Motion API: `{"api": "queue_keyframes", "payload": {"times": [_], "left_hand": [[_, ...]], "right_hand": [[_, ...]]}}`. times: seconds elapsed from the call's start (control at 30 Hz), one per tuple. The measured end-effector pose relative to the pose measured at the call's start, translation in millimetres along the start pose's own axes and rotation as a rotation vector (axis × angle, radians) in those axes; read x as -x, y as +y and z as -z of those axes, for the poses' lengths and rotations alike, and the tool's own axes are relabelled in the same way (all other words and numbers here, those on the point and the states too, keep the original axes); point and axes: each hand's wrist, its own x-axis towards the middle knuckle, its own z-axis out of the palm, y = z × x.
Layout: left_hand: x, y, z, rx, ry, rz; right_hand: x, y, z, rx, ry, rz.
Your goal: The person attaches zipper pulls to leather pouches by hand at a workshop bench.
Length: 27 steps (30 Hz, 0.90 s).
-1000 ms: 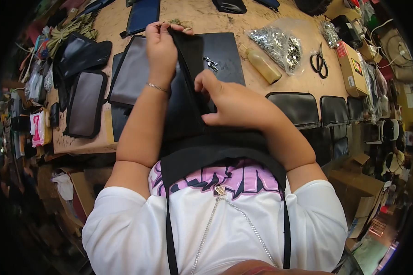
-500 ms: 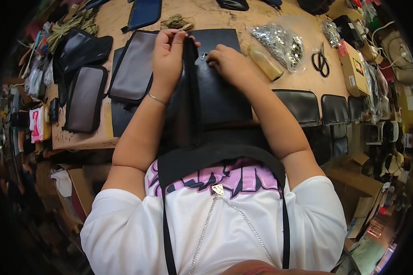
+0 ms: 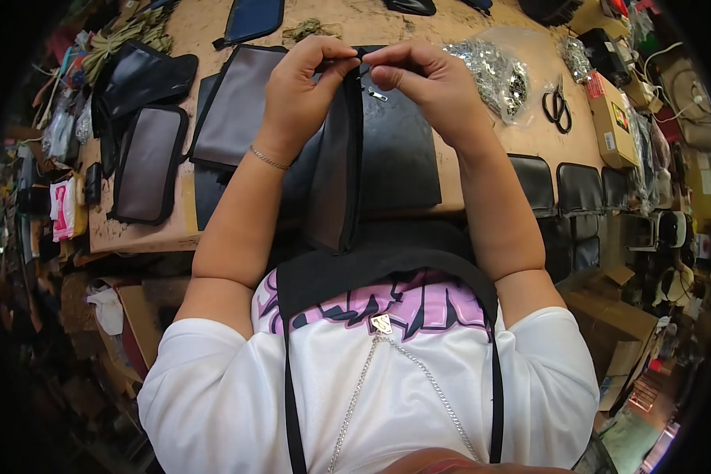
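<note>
Though unclear up top, black-edged panel (image 3: 332,193) in left hand (image 3: 294,99)

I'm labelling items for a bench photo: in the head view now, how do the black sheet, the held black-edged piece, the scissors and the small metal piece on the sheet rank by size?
1. Black sheet, partly covered
2. Black-edged piece, perhaps enlarged by nearness
3. Scissors
4. Small metal piece

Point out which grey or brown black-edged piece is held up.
The brownish piece hanging from the left hand; the grey piece and small brown piece lie flat, farther left.
</note>
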Motion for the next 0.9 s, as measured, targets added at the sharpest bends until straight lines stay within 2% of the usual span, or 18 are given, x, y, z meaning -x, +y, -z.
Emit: {"api": "queue_keyframes", "payload": {"times": [0.1,0.37,0.47,0.6,0.7,0.9], "left_hand": [[0,-2,-3,0.057,0.007,0.017],[-4,-1,-4,0.162,0.002,0.091],[-6,-4,1,0.023,-0.056,0.089],[-7,-1,1,0.034,-0.105,0.028],[-8,12,1,-0.077,-0.126,0.019],[-11,30,3,-0.261,-0.187,0.032]], "right_hand": [[-1,7,-9,-0.026,0.053,0.056],[0,9,-16,0.126,0.187,0.045],[-1,13,-14,0.176,0.208,0.103],[2,9,-13,0.227,0.215,0.14],[4,6,-12,0.206,0.208,0.088],[2,12,-10,0.341,0.22,0.193]]}}
